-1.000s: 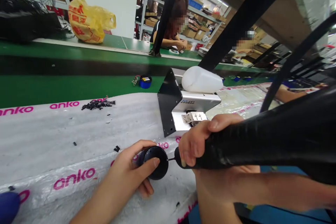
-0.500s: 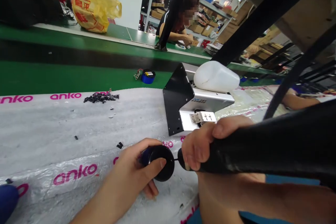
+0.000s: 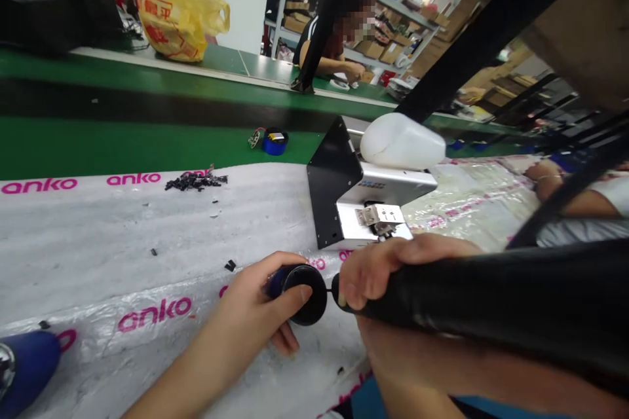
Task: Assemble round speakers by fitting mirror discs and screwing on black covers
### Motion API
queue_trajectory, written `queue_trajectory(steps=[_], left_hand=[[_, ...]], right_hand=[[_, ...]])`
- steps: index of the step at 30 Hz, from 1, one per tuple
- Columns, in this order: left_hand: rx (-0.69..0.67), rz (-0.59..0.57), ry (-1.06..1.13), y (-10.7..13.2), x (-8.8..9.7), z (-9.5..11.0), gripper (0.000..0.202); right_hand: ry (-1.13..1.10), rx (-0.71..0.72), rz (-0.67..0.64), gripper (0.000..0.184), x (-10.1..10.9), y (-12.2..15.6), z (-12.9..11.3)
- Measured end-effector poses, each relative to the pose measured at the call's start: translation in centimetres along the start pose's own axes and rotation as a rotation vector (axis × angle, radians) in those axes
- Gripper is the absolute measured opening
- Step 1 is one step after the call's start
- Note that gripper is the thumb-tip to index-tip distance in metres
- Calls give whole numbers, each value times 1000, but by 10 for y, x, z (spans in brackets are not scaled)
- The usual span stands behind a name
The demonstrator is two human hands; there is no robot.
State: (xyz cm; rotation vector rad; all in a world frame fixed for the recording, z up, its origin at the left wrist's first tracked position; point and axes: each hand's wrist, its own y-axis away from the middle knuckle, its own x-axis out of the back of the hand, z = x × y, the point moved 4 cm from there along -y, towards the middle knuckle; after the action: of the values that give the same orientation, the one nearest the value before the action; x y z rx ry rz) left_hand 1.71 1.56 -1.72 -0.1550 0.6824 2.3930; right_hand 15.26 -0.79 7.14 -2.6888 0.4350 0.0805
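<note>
My left hand (image 3: 265,308) is closed round a dark blue, round piece with a black disc face (image 3: 309,304). The thumb presses on the disc and the fingers curl behind it. My right hand (image 3: 378,268) wraps round the front end of a long black electric screwdriver (image 3: 472,288). Its thin bit meets the rim of the disc at the right side; the exact spot of contact is too small to make out. Beyond both hands stands a silver and black bench device (image 3: 363,190) with a small metal bracket on its front.
White plastic sheeting (image 3: 236,209) covers the near bench, with black scraps (image 3: 196,180) on it. A blue round part (image 3: 275,142) sits on the green surface. A white container (image 3: 403,141) lies on the device. A blue object (image 3: 29,366) is at lower left. Other people work behind and at right.
The view has shifted slightly, and more of the blue object at lower left shows. Both hands keep their holds, with the bit still at the disc's rim.
</note>
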Motion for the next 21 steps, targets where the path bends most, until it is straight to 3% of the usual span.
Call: queue_trajectory(steps=[4,7,9,12,14,17,19,21], left_hand=[[18,-10,-112,7,7,-1,68],[-59,77,-411,9,15,-1,89],[-218,127,-641,8,15,3,82],[-399,140,-796,8,11,4,65],[-425,95,-775,7,8,3,68],[-434,18,-699,6,4,3,71],[-438,69,-696,5,3,5,64],[-425,163,-709,4,5,6,62]], right_hand=[[-40,133,109,51,27,-21,-23],[-3,272,284,51,52,-43,-33],[9,337,352,52,61,-56,-29],[31,290,375,56,64,-65,-13],[56,212,343,59,61,-62,-7],[57,147,238,61,51,-48,-17],[57,189,201,54,43,-40,-32],[87,281,264,49,40,-37,-43]])
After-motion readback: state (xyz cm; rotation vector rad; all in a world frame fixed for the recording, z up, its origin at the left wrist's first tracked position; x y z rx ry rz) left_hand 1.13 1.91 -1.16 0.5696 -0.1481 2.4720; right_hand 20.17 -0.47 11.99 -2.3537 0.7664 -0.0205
